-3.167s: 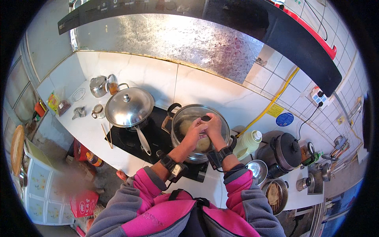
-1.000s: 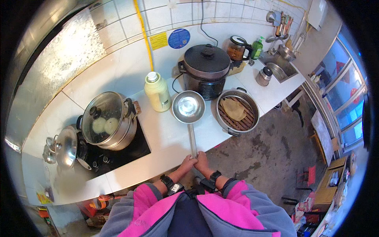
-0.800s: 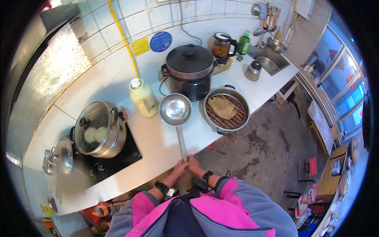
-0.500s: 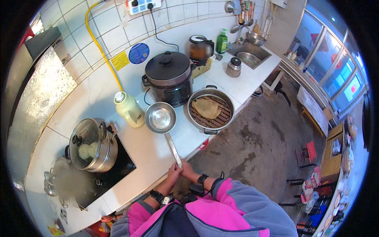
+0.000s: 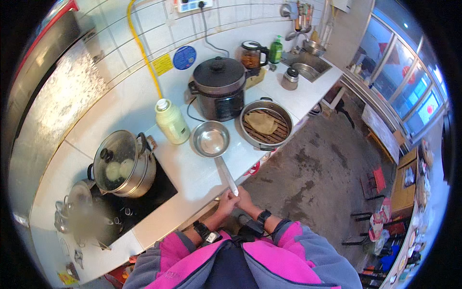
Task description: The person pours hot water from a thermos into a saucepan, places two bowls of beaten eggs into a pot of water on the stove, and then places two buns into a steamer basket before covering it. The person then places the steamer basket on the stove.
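Observation:
My left hand [image 5: 226, 204] and my right hand [image 5: 246, 199] meet in front of the counter edge, fingers closed at the handle end of a metal ladle [image 5: 211, 138]. The grip is partly hidden, and I cannot tell whether the ladle's round bowl touches the counter. To its left stands a pale green thermos [image 5: 172, 123]. Right of the bowl, a round metal pan [image 5: 241, 126] with a slatted rack holds a folded flat piece of dough or bread [image 5: 261, 122]. Behind them is a black lidded electric cooker [image 5: 219, 89].
A glass-lidded steamer [image 5: 137, 176] with pale round buns sits on the black cooktop [image 5: 166, 185] at left. Farther right are a glass jug [image 5: 252, 55], a lidded jar [image 5: 290, 79], a green pump bottle [image 5: 275, 50] and the sink [image 5: 327, 68]. A red stool [image 5: 378, 174] stands on the floor.
The view has shifted, so the counter things appear farther right and higher. Both hands stay together at the ladle's handle end, and the ladle bowl sits slightly nearer relative to the thermos.

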Motion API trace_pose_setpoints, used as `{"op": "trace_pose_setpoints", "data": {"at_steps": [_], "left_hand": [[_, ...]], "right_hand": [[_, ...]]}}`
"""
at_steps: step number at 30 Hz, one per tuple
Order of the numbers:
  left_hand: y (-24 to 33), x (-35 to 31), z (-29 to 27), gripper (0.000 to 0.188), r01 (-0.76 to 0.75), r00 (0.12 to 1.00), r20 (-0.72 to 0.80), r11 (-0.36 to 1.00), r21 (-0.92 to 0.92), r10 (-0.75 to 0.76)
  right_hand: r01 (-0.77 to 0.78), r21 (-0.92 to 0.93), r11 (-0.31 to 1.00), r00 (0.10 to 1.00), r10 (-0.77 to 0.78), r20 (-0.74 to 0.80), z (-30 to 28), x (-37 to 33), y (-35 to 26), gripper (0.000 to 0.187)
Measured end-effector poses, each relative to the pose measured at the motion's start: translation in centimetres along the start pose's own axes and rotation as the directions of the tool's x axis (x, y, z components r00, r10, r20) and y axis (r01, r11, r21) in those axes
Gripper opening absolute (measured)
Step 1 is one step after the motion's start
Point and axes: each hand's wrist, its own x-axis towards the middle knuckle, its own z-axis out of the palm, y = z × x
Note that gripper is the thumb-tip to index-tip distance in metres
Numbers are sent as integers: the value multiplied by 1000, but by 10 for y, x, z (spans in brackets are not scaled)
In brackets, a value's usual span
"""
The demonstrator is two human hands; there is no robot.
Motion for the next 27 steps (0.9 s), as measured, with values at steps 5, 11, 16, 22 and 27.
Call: {"op": "trace_pose_setpoints", "data": {"at_steps": [5,11,16,22,27], "left_hand": [[8,-13,-3,35,-75,997,3,997,26,75],[14,-7,-22,43,-98,995,24,995,27,97],[31,-8,-32,47,-142,984,-96,985,101,152],[38,13,-57,43,-127,962,-177,912,390,210],[50,44,-75,34,-95,895,-407,969,227,182]], "right_hand": [[-10,42,999,1000,9,29,4,6,4,47],[-260,176,950,961,236,143,16,40,5,42],[-353,563,747,927,199,317,16,60,-17,37],[-449,587,674,886,252,388,19,86,-59,40],[-467,639,611,875,214,435,32,99,-80,27]]}}
